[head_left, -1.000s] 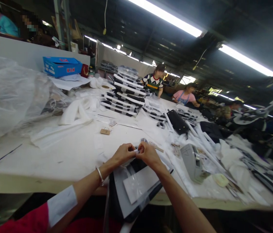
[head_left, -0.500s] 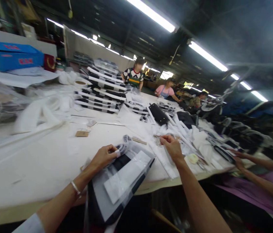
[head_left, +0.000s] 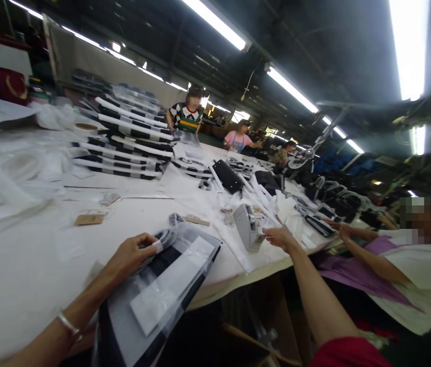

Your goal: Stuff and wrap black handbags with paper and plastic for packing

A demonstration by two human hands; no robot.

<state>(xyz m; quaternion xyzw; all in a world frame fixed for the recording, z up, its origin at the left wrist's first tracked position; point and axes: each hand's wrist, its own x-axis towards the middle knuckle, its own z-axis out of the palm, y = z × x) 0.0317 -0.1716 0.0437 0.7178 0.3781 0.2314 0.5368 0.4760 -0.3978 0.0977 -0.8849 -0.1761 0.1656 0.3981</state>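
Observation:
A dark bag (head_left: 196,285) in clear plastic wrap, with a white sheet (head_left: 173,285) on top, hangs partly over the table's front edge. My left hand (head_left: 133,255), a bracelet on its wrist, is closed on the bag's plastic-wrapped handle (head_left: 167,235). To the right of the bag, my right hand (head_left: 279,238) has its fingertips at the side of a tilted grey plastic device (head_left: 245,224) with a slotted end. Its exact kind is unclear. A brown card tag (head_left: 89,219) lies left of the bag, and another brown strip (head_left: 197,220) lies just behind it.
Stacked black-and-white striped pieces (head_left: 123,137) stand at the back left. Black bags (head_left: 228,177) and white sheets cover the table's right side. A co-worker in a purple apron (head_left: 337,267) reaches in at close right. Other people (head_left: 186,114) stand across the table.
The view has turned right, bringing the near co-worker further into frame. The grey device now shows plainly at my right hand. My left hand keeps hold of the bag's handle.

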